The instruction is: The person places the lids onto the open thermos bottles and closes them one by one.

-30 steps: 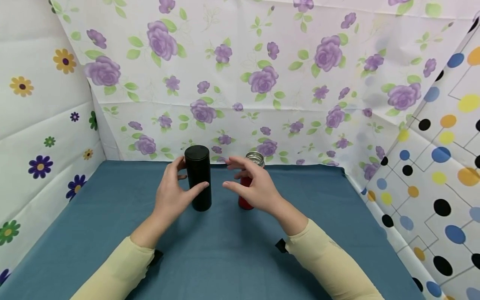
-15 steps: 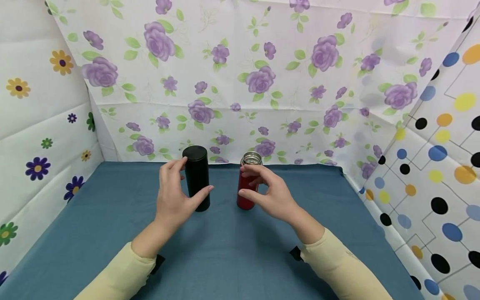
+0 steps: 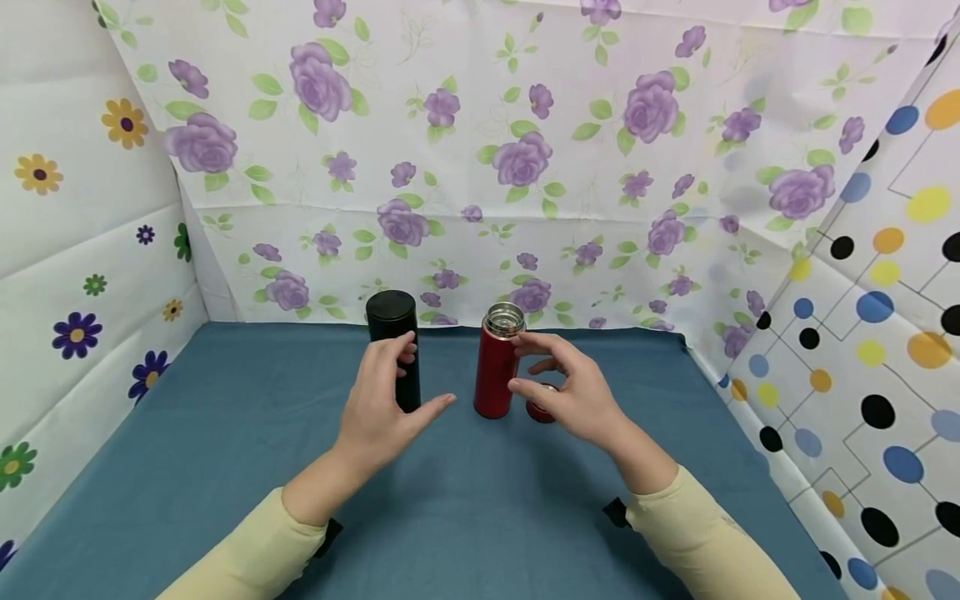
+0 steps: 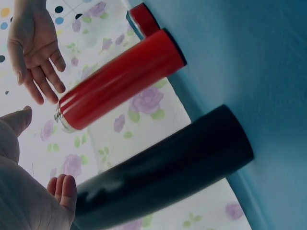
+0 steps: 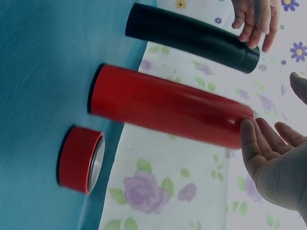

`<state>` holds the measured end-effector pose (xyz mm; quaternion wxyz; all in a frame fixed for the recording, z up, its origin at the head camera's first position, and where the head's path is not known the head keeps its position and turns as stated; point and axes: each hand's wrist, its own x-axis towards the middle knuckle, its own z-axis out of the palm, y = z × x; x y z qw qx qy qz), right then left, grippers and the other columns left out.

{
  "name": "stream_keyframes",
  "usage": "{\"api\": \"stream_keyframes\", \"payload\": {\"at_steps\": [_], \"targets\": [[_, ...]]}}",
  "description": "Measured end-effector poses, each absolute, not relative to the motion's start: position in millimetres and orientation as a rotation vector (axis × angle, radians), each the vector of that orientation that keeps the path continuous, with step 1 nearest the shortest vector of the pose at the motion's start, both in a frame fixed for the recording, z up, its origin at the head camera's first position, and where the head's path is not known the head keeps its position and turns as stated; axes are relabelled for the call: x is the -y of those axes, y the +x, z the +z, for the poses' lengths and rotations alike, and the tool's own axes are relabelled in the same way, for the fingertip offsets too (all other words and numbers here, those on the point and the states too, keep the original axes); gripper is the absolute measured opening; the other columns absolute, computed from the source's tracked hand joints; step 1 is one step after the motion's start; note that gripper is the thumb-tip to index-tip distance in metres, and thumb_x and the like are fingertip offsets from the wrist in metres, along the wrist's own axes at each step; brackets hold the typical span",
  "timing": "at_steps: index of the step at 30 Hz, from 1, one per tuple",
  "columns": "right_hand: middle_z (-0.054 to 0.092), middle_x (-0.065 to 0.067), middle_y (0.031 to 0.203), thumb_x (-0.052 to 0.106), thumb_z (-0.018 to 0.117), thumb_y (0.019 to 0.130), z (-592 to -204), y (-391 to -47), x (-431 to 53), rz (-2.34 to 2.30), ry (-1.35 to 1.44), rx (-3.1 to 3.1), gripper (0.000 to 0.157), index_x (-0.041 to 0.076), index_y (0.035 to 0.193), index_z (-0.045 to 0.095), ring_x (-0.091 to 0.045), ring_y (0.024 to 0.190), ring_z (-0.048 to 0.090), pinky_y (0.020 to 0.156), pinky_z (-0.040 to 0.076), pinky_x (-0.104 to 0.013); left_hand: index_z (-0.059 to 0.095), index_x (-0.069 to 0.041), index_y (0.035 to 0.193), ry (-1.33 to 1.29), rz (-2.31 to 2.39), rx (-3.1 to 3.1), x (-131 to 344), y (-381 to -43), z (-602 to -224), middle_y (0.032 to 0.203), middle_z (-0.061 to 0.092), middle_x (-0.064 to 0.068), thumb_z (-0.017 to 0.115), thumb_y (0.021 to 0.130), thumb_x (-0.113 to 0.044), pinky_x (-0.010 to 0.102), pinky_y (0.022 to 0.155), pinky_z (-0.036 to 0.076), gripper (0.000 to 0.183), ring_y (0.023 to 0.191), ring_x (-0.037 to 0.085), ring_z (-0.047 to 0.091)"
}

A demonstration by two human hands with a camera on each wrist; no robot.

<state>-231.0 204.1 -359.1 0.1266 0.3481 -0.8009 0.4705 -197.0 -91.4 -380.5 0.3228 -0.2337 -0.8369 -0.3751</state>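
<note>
A black thermos flask (image 3: 392,313) with its lid on stands upright toward the back of the table. To its right stands a red thermos flask (image 3: 493,375), its steel mouth uncovered. The red lid (image 5: 79,159) sits on the cloth beside the red flask, partly hidden behind the right hand in the head view. My left hand (image 3: 380,408) is in front of the black flask, fingers relaxed and thumb spread, holding nothing. My right hand (image 3: 573,392) hovers at the right of the red flask, fingers loosely bent near its neck and gripping nothing.
A blue cloth (image 3: 480,517) covers the table. A rose-patterned sheet (image 3: 450,167) hangs right behind the flasks. Patterned sheets also close off the left side (image 3: 97,250) and the dotted right side (image 3: 870,350).
My left hand has drawn off the black flask toward the right and nearer. My right hand has moved right, away from in front of the red flask, bringing the red lid into view.
</note>
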Motion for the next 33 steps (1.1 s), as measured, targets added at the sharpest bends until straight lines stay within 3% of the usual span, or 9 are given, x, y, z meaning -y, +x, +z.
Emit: {"api": "stream_keyframes", "payload": {"at_steps": [12, 18, 21, 28, 33], "targets": [[0.058, 0.001, 0.141, 0.029, 0.077, 0.094, -367, -237, -235, 1.260, 0.916, 2.425, 0.061, 0.026, 0.149, 0.050, -0.017, 0.125, 0.059, 0.093, 0.056, -0.043, 0.038, -0.009, 0.153, -0.626, -1.114, 2.374, 64, -204, -390, 0.140, 0.050, 0.008, 0.088, 0.081, -0.042, 0.042, 0.104, 0.050, 0.093, 0.126, 0.020, 0.053], [0.058, -0.002, 0.142, 0.033, 0.077, 0.093, -374, -238, -248, 1.210, 0.878, 2.493, 0.065, 0.024, 0.150, 0.048, -0.022, 0.124, 0.059, 0.095, 0.055, -0.046, 0.036, -0.012, 0.155, -0.591, -1.248, 2.431, 52, -216, -391, 0.143, 0.050, 0.008, 0.085, 0.083, -0.046, 0.043, 0.105, 0.050, 0.094, 0.130, 0.021, 0.053], [0.057, 0.003, 0.142, 0.035, 0.078, 0.092, -378, -239, -252, 1.182, 0.855, 2.534, 0.067, 0.024, 0.151, 0.048, -0.022, 0.126, 0.058, 0.096, 0.054, -0.048, 0.036, -0.013, 0.156, -0.558, -1.299, 2.458, 47, -221, -391, 0.144, 0.051, 0.009, 0.085, 0.082, -0.047, 0.045, 0.103, 0.052, 0.095, 0.129, 0.023, 0.054], [0.054, 0.001, 0.144, 0.030, 0.082, 0.090, -389, -245, -262, 1.116, 0.793, 2.660, 0.071, 0.020, 0.151, 0.047, -0.020, 0.128, 0.055, 0.098, 0.053, -0.047, 0.034, -0.016, 0.157, -0.500, -1.471, 2.517, 39, -234, -396, 0.146, 0.050, 0.007, 0.084, 0.082, -0.051, 0.047, 0.102, 0.053, 0.096, 0.130, 0.029, 0.055], [0.053, -0.004, 0.145, 0.047, 0.080, 0.087, -395, -250, -268, 1.030, 0.735, 2.784, 0.077, 0.020, 0.152, 0.047, -0.024, 0.121, 0.058, 0.095, 0.054, -0.048, 0.033, -0.015, 0.157, -0.453, -1.577, 2.550, 35, -244, -398, 0.147, 0.049, 0.006, 0.084, 0.082, -0.050, 0.048, 0.105, 0.051, 0.098, 0.132, 0.032, 0.054]]}}
